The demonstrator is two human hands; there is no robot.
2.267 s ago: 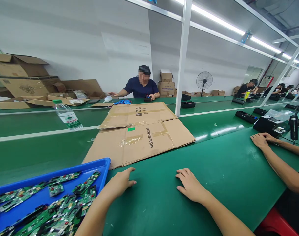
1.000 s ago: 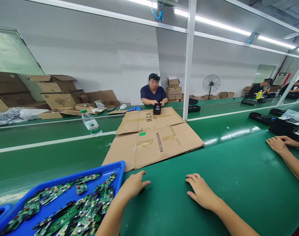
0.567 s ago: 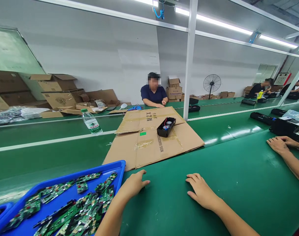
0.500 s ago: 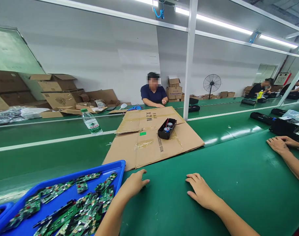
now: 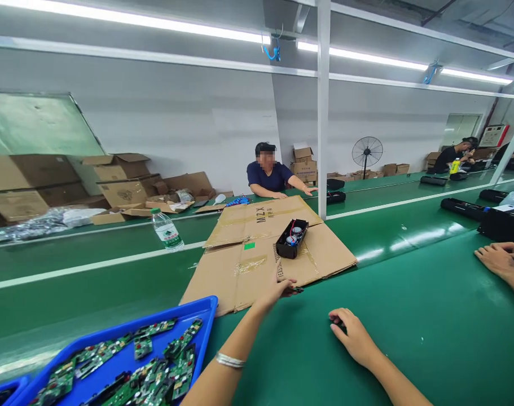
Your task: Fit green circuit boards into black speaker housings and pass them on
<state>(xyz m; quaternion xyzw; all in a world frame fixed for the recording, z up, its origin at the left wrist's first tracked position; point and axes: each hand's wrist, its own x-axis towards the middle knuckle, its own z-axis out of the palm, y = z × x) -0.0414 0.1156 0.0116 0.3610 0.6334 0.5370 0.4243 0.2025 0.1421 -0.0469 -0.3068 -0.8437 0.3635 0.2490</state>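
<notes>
Black open-topped case is sitting on some flattened cardboard, round parts and red wire showing inside. Left hand is near it, at the cardboard's front edge, pinching a small dark piece. Right hand's at the green surface, loosely curled, thumb and fingers slightly apart. Blue tray of circuit boards is off left.

Pale wall; tube lights overhead; white post; standing fan near wall.

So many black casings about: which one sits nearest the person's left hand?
The black casing on the flattened cardboard, red wire and round parts showing inside; the other casings lie farther away, on green surfaces.
</notes>
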